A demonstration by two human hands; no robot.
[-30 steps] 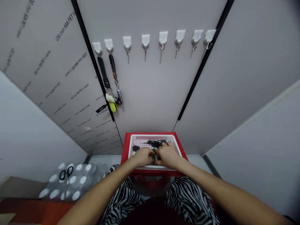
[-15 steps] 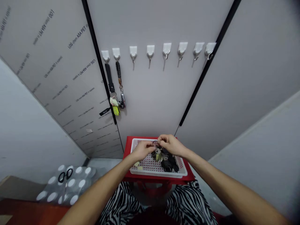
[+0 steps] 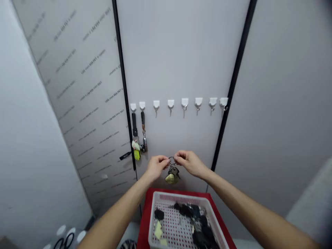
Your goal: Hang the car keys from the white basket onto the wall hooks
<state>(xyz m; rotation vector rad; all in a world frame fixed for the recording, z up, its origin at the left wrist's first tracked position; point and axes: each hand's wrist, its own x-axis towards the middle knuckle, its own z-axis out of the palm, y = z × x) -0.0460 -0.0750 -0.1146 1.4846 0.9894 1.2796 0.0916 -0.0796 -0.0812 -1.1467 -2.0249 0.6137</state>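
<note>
Between my hands, above the basket's far edge, a metal key ring [image 3: 171,158] is held up with a bunch of keys [image 3: 175,171] and a yellowish-gold tag [image 3: 170,178] dangling from it. My left hand [image 3: 157,166] pinches the ring's left side with thumb and fingers. On the ring's right side, my right hand [image 3: 188,161] pinches it the same way. Below lies a white perforated basket [image 3: 153,221] holding black key fobs and keys [image 3: 201,224], a dark clump [image 3: 159,214] and yellow paper pieces [image 3: 158,231].
A row of white adhesive hooks [image 3: 171,103] runs across the wall panel. Key straps [image 3: 134,124] with fobs hang from the two leftmost. The basket rests on a red stool [image 3: 145,214]. Black-handled scissors [image 3: 64,240] lie on capped bottles at lower left.
Both hands have lifted the key ring with its keys up out of the basket, toward the wall. The view has tilted up, so the hooks and basket appear lower.
</note>
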